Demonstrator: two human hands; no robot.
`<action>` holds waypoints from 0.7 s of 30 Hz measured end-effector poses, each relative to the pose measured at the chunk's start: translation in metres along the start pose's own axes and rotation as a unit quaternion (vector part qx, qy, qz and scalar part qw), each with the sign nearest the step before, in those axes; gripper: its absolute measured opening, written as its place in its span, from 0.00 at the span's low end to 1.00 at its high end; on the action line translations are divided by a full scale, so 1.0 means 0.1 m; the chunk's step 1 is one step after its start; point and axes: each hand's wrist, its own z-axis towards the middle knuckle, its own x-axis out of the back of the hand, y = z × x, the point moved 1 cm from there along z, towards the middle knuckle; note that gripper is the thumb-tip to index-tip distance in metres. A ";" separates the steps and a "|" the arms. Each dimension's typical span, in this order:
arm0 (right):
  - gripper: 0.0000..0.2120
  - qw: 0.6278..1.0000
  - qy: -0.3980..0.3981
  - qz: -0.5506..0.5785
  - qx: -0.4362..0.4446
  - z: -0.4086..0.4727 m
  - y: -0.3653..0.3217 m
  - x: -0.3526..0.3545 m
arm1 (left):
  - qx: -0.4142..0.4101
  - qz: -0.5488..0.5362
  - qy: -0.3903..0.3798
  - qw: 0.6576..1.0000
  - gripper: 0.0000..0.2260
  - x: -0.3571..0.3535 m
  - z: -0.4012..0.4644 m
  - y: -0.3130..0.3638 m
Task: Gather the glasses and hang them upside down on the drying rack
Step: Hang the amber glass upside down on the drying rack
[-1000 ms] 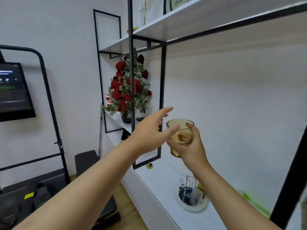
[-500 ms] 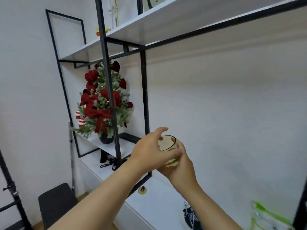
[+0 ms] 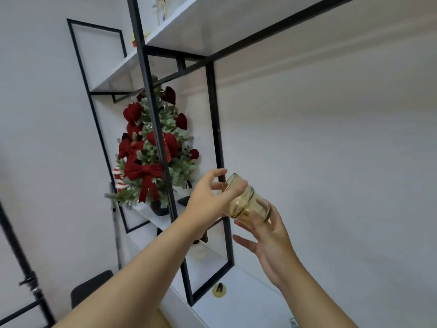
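An amber glass (image 3: 248,204) is held in mid-air in front of the shelf unit, tilted on its side with one end toward the upper left. My left hand (image 3: 212,197) grips it near that end, thumb across the top. My right hand (image 3: 267,242) is under the glass with fingers spread, palm up, touching its lower side. The drying rack is almost out of view; only a sliver shows at the bottom edge.
A black metal shelf frame (image 3: 220,162) with white shelves stands right behind the hands. A small decorated tree with red bows (image 3: 153,157) sits on the left shelf. A small round yellow object (image 3: 219,290) lies on the white counter (image 3: 248,301). A dark chair (image 3: 89,287) stands at lower left.
The glass has turned from upright onto its side. My left hand has taken hold of it and my right hand has opened beneath it. The view has tilted up and left.
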 end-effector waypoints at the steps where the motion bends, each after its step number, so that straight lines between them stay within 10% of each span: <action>1: 0.25 1.000 -0.008 0.027 -0.002 0.10 0.00 0.01 | 0.011 -0.023 -0.003 1.000 0.35 -0.02 0.08 -0.03; 7: 0.25 0.998 0.022 0.066 -0.007 0.46 0.02 0.27 | 0.037 -0.071 -0.041 0.996 0.29 -0.27 0.44 -0.42; 21: 0.37 0.924 0.274 -0.264 0.037 0.53 0.14 1.09 | -0.037 0.036 -0.206 0.977 0.19 -0.86 1.04 -1.60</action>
